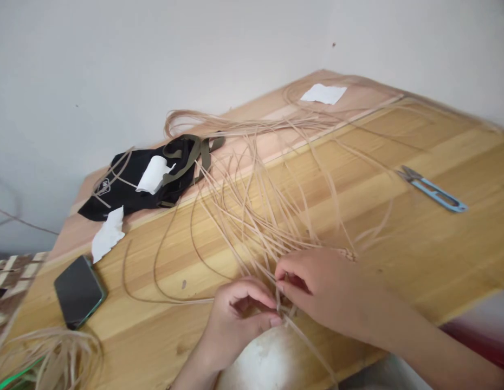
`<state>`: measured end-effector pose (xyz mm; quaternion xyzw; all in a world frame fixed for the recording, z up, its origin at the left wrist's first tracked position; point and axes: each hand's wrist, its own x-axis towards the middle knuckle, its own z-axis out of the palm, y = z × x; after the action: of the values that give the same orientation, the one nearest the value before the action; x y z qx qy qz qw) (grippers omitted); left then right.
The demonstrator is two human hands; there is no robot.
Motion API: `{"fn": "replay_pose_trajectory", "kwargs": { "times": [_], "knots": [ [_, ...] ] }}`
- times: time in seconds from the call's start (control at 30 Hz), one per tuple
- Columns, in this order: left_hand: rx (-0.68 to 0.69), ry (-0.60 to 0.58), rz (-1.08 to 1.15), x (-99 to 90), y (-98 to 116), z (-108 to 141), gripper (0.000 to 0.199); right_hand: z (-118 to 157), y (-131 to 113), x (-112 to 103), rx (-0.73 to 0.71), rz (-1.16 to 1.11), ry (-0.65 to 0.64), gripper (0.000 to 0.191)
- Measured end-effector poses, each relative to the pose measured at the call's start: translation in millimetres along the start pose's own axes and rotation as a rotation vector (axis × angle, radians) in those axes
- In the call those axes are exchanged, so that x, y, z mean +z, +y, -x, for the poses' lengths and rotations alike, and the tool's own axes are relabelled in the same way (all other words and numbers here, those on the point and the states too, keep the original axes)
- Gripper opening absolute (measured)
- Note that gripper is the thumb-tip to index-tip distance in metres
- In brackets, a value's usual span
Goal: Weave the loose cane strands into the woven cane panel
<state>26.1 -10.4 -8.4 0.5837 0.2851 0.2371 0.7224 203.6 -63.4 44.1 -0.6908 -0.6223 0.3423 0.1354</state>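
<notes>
While both hands meet at the lower centre of the frame, we pinch the same bunch of thin tan cane strips (260,216). Our left hand (236,317) curls its fingers and thumb around the strip ends, closed on them. Our right hand (323,290) comes in from the lower right, fingertips pressed on the strips right next to the left thumb, gripping too. From the pinch point, the strips fan out up and left across the wooden table (418,244), some looping toward the upper centre. Just below the hands sits a pale rounded object (264,363), partly cut off by the bottom edge; we cannot tell what it is.

Mid left, a black bag (134,187) with olive straps lies by the wall, a white paper scrap (153,174) on it and another scrap (108,234) just beside it. A dark phone (78,291) lies at lower left. Blue-handled snips (433,188) lie at right, well apart from the hands. A white sheet (323,93) lies at the far table corner, upper right. More loose strips (52,352) bunch at the bottom left corner.
</notes>
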Motion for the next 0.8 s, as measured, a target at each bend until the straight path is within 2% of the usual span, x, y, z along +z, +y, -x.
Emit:
{"fn": "replay_pose_trajectory", "kwargs": {
  "times": [0.1, 0.33, 0.4, 0.57, 0.8],
  "knots": [
    [0.013, 0.001, -0.004, 0.6, -1.8, 1.1, 0.014, 4.1, -3.0, 6.4, 0.054, 0.032, -0.037, 0.017],
    [0.042, 0.019, 0.0, 1.0, -3.0, -1.1, 0.013, 7.0, 4.2, 14.5, -0.02, 0.054, 0.034, 0.021],
    [0.041, 0.017, 0.008, 1.1, -2.9, -1.5, 0.012, 7.7, 6.4, 16.9, -0.049, 0.061, 0.078, 0.022],
    [0.035, 0.013, 0.02, 0.9, -2.6, -1.7, 0.011, 16.5, 14.3, 26.0, -0.232, 0.021, 0.283, 0.027],
    [0.002, 0.005, 0.048, 0.6, -0.8, -2.9, 0.014, 37.1, 27.4, 42.3, -0.333, -0.02, 0.406, 0.026]
  ]
}}
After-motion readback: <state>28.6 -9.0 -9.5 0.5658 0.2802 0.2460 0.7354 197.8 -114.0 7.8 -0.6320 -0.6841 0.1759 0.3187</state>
